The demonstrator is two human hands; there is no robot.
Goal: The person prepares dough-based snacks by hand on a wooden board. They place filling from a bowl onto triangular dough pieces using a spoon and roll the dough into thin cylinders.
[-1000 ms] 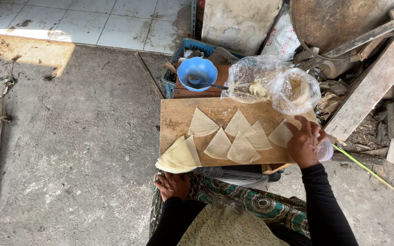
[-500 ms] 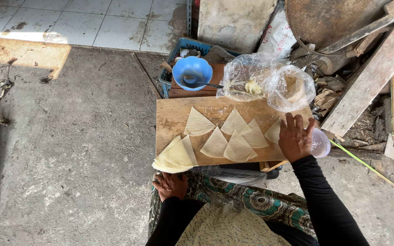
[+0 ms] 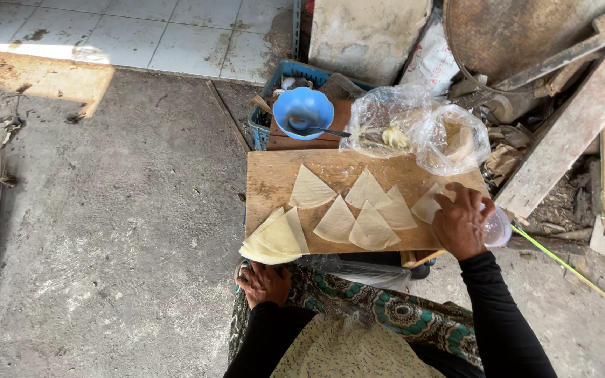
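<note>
While laying out pale triangular dough wrappers point(image 3: 358, 210) on wooden board point(image 3: 274, 183), frame centre: right hand point(image 3: 462, 222) curled loosely, fingertips pressing rightmost wrapper point(image 3: 427, 206). Left hand point(image 3: 265, 283) resting half-closed, empty, lower centre. Judged next: careful flat placement.

Head camera looks steeply down, fairly near, over the wooden board point(image 3: 358, 199).

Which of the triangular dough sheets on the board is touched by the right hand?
The rightmost dough sheet, at the wooden board's right edge; the right hand rests on it.
</note>
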